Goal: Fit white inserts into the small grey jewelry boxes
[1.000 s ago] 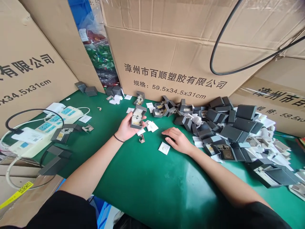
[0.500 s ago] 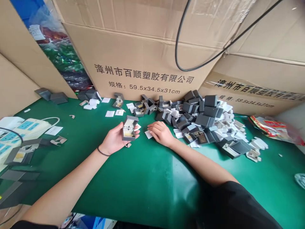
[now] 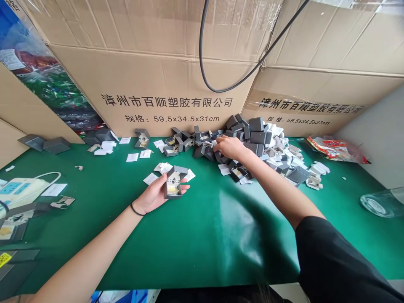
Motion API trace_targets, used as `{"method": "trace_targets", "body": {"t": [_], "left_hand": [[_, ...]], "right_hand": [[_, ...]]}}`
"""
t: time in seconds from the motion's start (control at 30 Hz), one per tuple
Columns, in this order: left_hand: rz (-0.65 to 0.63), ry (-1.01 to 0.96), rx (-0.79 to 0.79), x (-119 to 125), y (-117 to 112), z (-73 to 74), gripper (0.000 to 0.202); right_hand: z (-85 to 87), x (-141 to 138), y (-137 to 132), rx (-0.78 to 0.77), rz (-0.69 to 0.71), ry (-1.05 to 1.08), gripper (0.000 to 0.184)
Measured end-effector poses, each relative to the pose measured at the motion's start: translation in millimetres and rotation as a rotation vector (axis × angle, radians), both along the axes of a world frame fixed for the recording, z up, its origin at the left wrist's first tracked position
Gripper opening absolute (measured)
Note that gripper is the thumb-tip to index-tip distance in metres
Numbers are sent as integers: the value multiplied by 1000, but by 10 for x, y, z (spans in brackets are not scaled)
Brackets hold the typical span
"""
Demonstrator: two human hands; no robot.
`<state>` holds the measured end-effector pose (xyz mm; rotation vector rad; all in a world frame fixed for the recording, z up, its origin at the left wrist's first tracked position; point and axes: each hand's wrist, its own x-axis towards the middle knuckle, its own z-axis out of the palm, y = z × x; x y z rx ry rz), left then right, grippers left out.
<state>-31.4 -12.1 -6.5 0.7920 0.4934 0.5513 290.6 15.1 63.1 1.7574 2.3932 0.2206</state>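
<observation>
My left hand (image 3: 153, 194) is wrapped round a small dark grey jewellery box (image 3: 174, 182). Its lid stands up and the pale insert with dark hinge pieces shows inside. At the pile of grey boxes and white inserts (image 3: 257, 137), my right hand (image 3: 229, 147) reaches in with its fingers bent down and together. Whatever lies between those fingertips is hidden. White cards (image 3: 150, 179) are scattered just behind the held box, and another grey box with its lid up (image 3: 142, 139) stands farther back.
Large cartons (image 3: 164, 84) wall off the back of the green table (image 3: 176, 252). A black cable (image 3: 217, 89) hangs in front of them. On the left lies a power strip (image 3: 22, 193); on the right are a red snack bag (image 3: 336, 148) and a clear glass (image 3: 378, 204).
My right hand has left the white cards near the left hand and reached forward and right into the pile. The left hand still holds the box. The head view has turned rightward.
</observation>
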Motion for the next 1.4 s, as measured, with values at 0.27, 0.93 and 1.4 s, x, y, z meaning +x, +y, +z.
{"method": "trace_targets", "body": {"t": [0.27,0.93,1.4], "left_hand": [[74,-27,31,16,-65,86,43],[472,-50,122,575,166,-5,37],[369,61,38,499,133,-40,36]], "right_hand": [[-20,-148,37,77,15,-159,24],[-443,-943,-188,24,-79,1782,32],[-873,-1139,-338,-184,-229,1958,30]]}}
